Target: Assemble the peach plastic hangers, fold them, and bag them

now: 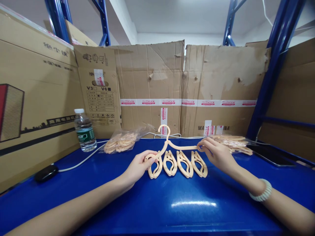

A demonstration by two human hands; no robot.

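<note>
A peach plastic hanger (177, 157) with a hook on top and several clip loops hanging below it stands upright on the blue table (157, 203). My left hand (139, 167) pinches the hanger's left arm end. My right hand (216, 154) pinches its right arm end. A pale bead bracelet (262, 191) is on my right wrist.
A bag of peach hanger parts (121, 141) lies behind on the left, another bag (233, 142) on the right. A water bottle (85, 130), a black mouse (46, 173) with a white cable, and a dark tablet (273, 154) are on the table. Cardboard boxes (152, 88) wall the back.
</note>
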